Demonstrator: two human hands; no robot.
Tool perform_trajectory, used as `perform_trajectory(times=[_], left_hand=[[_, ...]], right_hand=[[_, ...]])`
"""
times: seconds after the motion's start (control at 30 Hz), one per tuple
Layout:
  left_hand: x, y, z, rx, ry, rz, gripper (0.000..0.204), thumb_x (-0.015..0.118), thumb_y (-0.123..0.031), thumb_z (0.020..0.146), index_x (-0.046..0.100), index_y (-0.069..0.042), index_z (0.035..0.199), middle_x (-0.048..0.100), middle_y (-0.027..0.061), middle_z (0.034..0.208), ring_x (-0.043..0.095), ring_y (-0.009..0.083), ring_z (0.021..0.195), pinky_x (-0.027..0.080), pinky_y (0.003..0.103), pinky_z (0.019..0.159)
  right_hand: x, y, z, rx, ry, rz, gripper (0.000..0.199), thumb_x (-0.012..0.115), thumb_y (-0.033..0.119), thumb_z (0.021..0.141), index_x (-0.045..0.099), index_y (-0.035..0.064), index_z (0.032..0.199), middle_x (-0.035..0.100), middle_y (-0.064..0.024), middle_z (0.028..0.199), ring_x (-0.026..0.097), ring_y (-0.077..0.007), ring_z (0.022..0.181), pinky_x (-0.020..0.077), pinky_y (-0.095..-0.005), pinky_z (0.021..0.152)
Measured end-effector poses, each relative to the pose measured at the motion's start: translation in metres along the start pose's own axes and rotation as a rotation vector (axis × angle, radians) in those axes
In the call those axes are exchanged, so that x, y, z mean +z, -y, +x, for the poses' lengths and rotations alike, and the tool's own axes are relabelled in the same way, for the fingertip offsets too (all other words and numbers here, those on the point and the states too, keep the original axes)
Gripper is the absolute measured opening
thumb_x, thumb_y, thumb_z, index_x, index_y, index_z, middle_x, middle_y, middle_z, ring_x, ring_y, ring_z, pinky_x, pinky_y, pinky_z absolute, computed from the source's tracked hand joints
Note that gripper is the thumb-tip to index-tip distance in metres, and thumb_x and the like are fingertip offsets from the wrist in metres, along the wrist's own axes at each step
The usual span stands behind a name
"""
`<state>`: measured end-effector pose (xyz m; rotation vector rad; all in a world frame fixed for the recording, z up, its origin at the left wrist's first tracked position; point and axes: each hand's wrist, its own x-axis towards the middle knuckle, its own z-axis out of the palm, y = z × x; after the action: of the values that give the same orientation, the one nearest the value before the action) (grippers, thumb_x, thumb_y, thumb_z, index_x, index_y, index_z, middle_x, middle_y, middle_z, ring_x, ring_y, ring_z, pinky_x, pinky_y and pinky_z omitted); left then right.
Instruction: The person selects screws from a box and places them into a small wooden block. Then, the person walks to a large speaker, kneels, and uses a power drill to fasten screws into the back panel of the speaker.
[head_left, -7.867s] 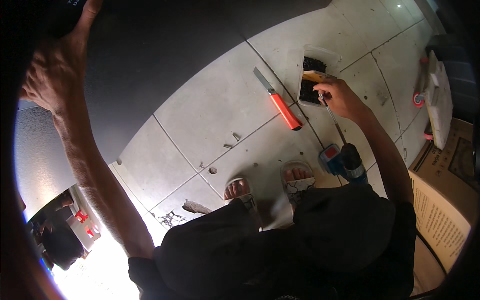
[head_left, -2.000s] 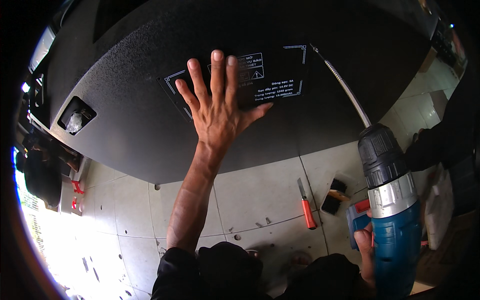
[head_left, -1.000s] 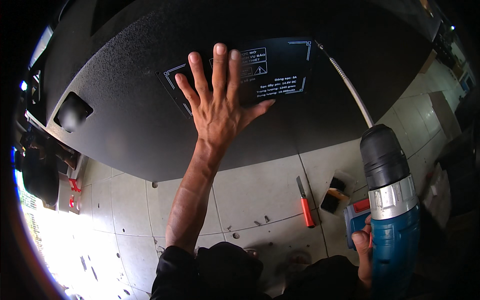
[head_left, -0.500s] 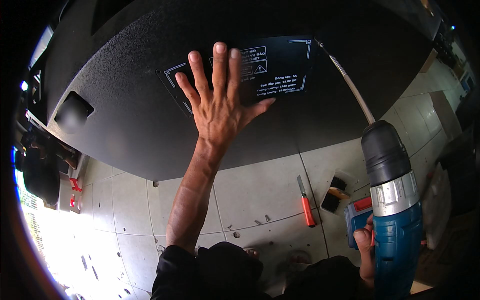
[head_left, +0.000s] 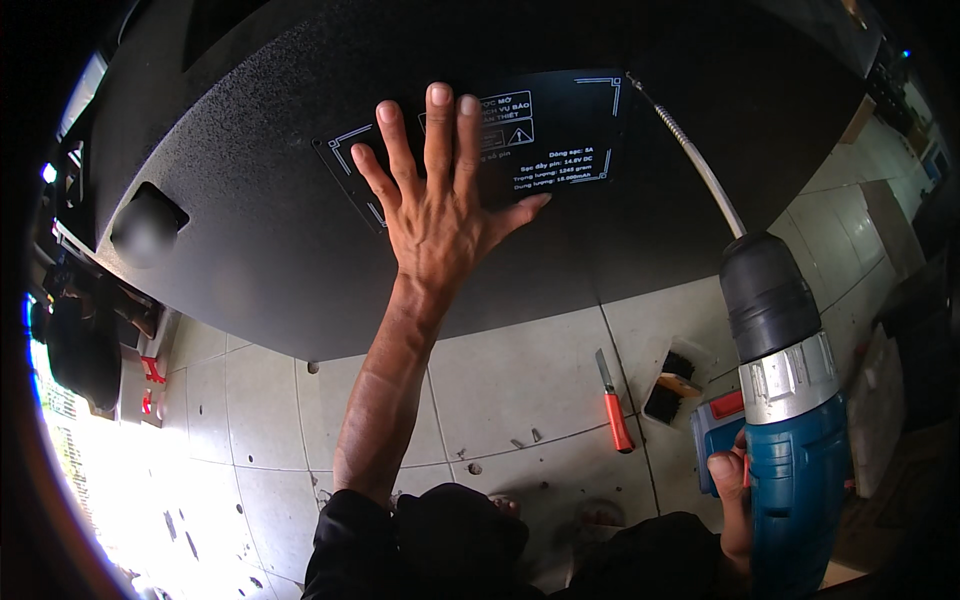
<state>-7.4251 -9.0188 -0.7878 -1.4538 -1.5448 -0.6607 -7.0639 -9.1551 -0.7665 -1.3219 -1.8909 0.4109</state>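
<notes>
A black plate [head_left: 590,115] with white printing and corner marks lies on the curved face of a large black textured cabinet [head_left: 290,240]. My left hand [head_left: 437,220] rests flat on its left half, fingers spread, holding nothing. On the right, my right hand [head_left: 732,500] is wrapped round the handle of a blue cordless drill [head_left: 795,450] with a black chuck; most of that hand is hidden behind the tool. A long thin metal bit [head_left: 690,150] runs from the chuck to the plate's upper right corner. Whether a screw sits under its tip is too small to tell.
On the tiled floor [head_left: 370,440] below the cabinet lies an orange-handled knife [head_left: 614,415]. Beside it sits a small container [head_left: 665,400] with dark contents. Two small metal pieces [head_left: 526,439] lie nearby. A dark recess [head_left: 148,222] with a blurred round part shows at the cabinet's left.
The drill's body has shifted very slightly up and away from me, its bit tip staying at the plate's corner. My left hand has not moved.
</notes>
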Motion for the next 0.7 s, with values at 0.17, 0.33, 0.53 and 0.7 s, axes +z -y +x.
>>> perform_trajectory(times=[0.17, 0.33, 0.53, 0.7], left_hand=[[-0.0023, 0.0021, -0.0007, 0.001, -0.003, 0.004, 0.123, 0.062, -0.083, 0.054, 0.02, -0.014, 0.147, 0.009, 0.0168, 0.153, -0.004, 0.042, 0.14, -0.006, 0.066, 0.107], [0.0019, -0.0017, 0.0007, 0.001, -0.008, -0.004, 0.123, 0.062, -0.082, 0.054, 0.02, -0.014, 0.147, 0.008, 0.0167, 0.153, -0.005, 0.042, 0.14, -0.006, 0.067, 0.106], [0.0006, -0.0002, 0.0004, 0.008, -0.008, 0.0, 0.123, 0.062, -0.083, 0.055, 0.02, -0.013, 0.147, 0.008, 0.0169, 0.153, -0.005, 0.042, 0.14, -0.006, 0.066, 0.106], [0.0004, -0.0003, -0.0003, 0.004, -0.008, 0.006, 0.123, 0.062, -0.083, 0.055, 0.02, -0.013, 0.147, 0.008, 0.017, 0.153, -0.006, 0.042, 0.14, -0.006, 0.066, 0.107]], right_hand=[[0.0, 0.0011, 0.0014, -0.017, 0.003, 0.014, 0.036, 0.069, 0.025, 0.082, 0.055, 0.0062, 0.11, 0.063, -0.0039, 0.094, 0.061, -0.0153, 0.081, 0.0476, -0.025, 0.072], [0.0023, 0.001, 0.0042, -0.02, 0.0, 0.021, 0.036, 0.068, 0.024, 0.082, 0.055, 0.0058, 0.11, 0.063, -0.0041, 0.093, 0.061, -0.0151, 0.08, 0.0474, -0.025, 0.072], [0.0042, 0.001, 0.0054, -0.027, 0.001, 0.03, 0.036, 0.068, 0.023, 0.082, 0.055, 0.0055, 0.111, 0.063, -0.0043, 0.092, 0.061, -0.0149, 0.079, 0.0473, -0.0249, 0.071], [0.0062, 0.0008, 0.0095, -0.041, 0.005, 0.036, 0.036, 0.068, 0.022, 0.082, 0.055, 0.0051, 0.111, 0.063, -0.0044, 0.091, 0.061, -0.0147, 0.079, 0.0472, -0.0249, 0.071]])
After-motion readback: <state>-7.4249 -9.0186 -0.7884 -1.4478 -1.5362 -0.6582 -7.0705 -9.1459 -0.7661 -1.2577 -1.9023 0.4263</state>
